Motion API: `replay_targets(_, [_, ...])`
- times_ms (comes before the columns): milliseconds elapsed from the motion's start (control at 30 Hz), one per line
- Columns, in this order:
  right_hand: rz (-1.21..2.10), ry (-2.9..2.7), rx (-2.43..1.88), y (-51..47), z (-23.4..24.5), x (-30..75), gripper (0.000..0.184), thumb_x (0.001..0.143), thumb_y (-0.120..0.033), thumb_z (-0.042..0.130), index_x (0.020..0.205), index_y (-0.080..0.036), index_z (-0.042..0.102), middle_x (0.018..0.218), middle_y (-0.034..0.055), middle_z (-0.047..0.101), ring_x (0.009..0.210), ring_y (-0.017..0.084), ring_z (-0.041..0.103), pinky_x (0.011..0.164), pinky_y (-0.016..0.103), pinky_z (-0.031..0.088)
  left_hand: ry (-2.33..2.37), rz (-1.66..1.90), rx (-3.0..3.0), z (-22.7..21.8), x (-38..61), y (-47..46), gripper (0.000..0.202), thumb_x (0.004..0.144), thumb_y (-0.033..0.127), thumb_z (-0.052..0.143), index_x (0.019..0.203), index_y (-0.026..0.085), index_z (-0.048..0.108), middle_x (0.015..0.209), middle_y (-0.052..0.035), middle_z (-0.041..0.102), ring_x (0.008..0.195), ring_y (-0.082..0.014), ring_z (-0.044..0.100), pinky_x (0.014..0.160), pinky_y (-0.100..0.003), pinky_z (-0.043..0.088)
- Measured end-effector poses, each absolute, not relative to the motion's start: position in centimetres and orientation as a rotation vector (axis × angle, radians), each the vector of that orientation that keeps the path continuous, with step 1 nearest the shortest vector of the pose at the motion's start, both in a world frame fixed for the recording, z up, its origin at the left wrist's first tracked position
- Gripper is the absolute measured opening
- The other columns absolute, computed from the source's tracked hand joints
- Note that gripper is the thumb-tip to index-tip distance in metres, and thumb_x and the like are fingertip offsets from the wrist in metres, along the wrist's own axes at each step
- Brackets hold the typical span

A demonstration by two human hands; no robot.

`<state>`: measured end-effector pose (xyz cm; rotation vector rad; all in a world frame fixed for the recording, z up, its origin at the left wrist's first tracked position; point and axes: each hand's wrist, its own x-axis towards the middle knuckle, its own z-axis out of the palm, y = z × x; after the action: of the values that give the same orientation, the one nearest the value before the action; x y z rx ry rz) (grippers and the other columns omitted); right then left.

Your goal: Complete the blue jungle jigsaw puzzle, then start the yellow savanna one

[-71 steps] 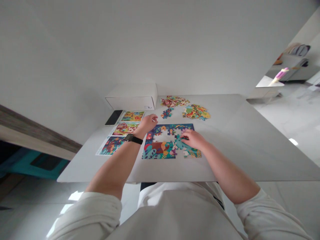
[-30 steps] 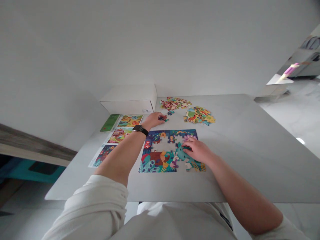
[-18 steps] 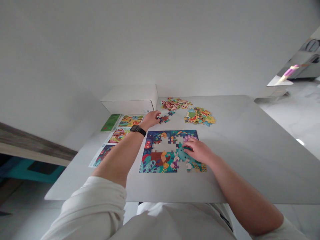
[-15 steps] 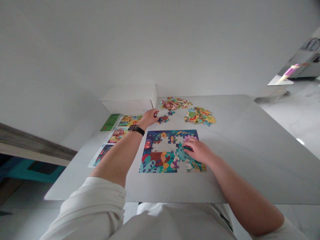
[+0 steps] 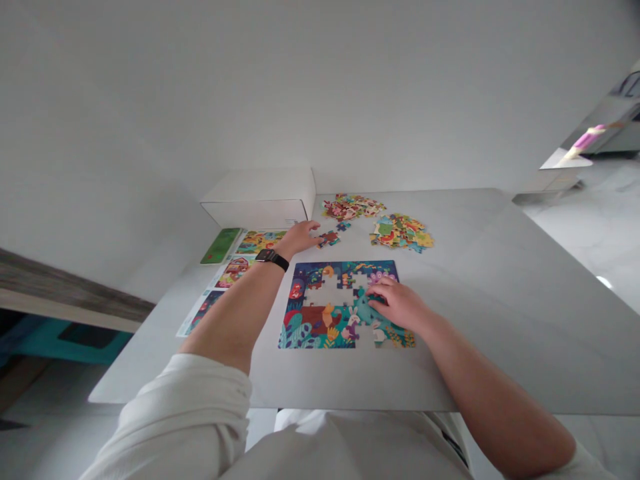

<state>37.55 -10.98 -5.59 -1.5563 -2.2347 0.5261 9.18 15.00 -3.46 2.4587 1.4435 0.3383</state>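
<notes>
A partly assembled jigsaw puzzle (image 5: 313,323) with animal pictures lies flat, with gaps in its middle, upper right and bottom edge. My right hand (image 5: 397,303) rests on its right side, fingers apart, and the surface under the palm is hidden. Farther off, my left hand (image 5: 301,238), with a black watch (image 5: 271,257) on the wrist, reaches beside a few loose dark puzzle pieces (image 5: 330,237). Its fingers are spread and the fingertips touch or hover at the pieces' left edge; I cannot tell which. Just beyond lies a small blue piece (image 5: 343,227).
Two heaps stand at the back: reddish pieces (image 5: 353,207) and yellow-green pieces (image 5: 403,233). A white box (image 5: 257,200) sits against the wall. A picture sheet (image 5: 235,272) and a green flat item (image 5: 221,245) lie left on the white table (image 5: 500,287).
My left hand's fingers have opened apart from a pinch around a small dark piece. The loose pieces beside it have barely shifted. My right hand stays on the puzzle.
</notes>
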Motion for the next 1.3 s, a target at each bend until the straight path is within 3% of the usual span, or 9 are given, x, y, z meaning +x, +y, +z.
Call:
replay_targets(133, [0.521, -2.241, -1.568, -11.0, -5.6, 37.6, 0.022, 0.1, -0.028, 0.07, 0.12, -0.024, 0.076, 0.116, 0.0091, 0.07, 0.109, 0.023, 0.068, 0.097, 0.037, 0.053, 1.366, 0.241, 2.504, -3.6, 9.8, 14.9, 0.07, 0.077, 0.049, 0.085, 0.137, 0.02, 0.065, 0.132, -0.0132, 0.074, 0.121, -0.0312, 0.069, 0.106, -0.037, 0.051])
replay_targets(400, [0.53, -2.24, -1.579, -11.1, -5.5, 37.5, 0.022, 0.1, -0.028, 0.07, 0.12, -0.023, 0.076, 0.118, 0.0096, 0.07, 0.111, 0.024, 0.068, 0.098, 0.038, 0.053, 1.323, 0.318, 2.567, -3.7, 9.7, 14.5, 0.062, 0.081, 0.037, 0.08, 0.138, 0.02, 0.064, 0.129, -0.0114, 0.073, 0.117, -0.0278, 0.07, 0.103, -0.034, 0.051])
replay_targets(500, [0.529, -2.23, -1.587, -11.2, -5.3, 37.4, 0.022, 0.1, -0.028, 0.07, 0.12, -0.024, 0.076, 0.116, 0.0091, 0.069, 0.108, 0.023, 0.069, 0.097, 0.038, 0.054, 1.312, 0.384, 2.596, -3.1, 9.7, 13.9, 0.05, 0.08, 0.036, 0.08, 0.127, 0.021, 0.071, 0.128, -0.0106, 0.073, 0.118, -0.0278, 0.068, 0.105, -0.036, 0.051])
replay_targets(667, [0.529, -2.228, -1.587, -11.2, -5.4, 37.5, 0.021, 0.099, -0.027, 0.071, 0.12, -0.024, 0.076, 0.115, 0.0082, 0.07, 0.108, 0.023, 0.069, 0.096, 0.037, 0.054, 1.429, 0.444, 2.373, -2.0, 9.2, 13.5, 0.02, 0.086, 0.028, 0.074, 0.104, 0.022, 0.08, 0.105, -0.007, 0.079, 0.096, -0.0228, 0.074, 0.092, -0.033, 0.056])
replay_targets(967, [0.542, -2.228, -1.604, -11.1, -5.4, 37.4, 0.022, 0.099, -0.026, 0.07, 0.12, -0.024, 0.076, 0.117, 0.0083, 0.07, 0.107, 0.023, 0.069, 0.096, 0.037, 0.054, 1.512, 0.747, 1.96, -3.2, 6.7, 14.5, 0.036, 0.088, 0.025, 0.06, 0.121, 0.021, 0.074, 0.111, -0.0094, 0.078, 0.085, -0.0186, 0.074, 0.071, -0.03, 0.06])
replay_targets(1300, [0.529, -2.216, -1.611, -11.3, -5.2, 37.3, 0.021, 0.098, -0.027, 0.071, 0.119, -0.025, 0.076, 0.117, 0.0077, 0.07, 0.106, 0.022, 0.069, 0.094, 0.035, 0.053, 1.93, 0.866, 1.857, -2.4, -3.0, 10.5, 0.041, 0.076, 0.014, 0.055, 0.112, 0.024, 0.071, 0.107, -0.0026, 0.078, 0.091, -0.02, 0.069, 0.079, -0.03, 0.055])
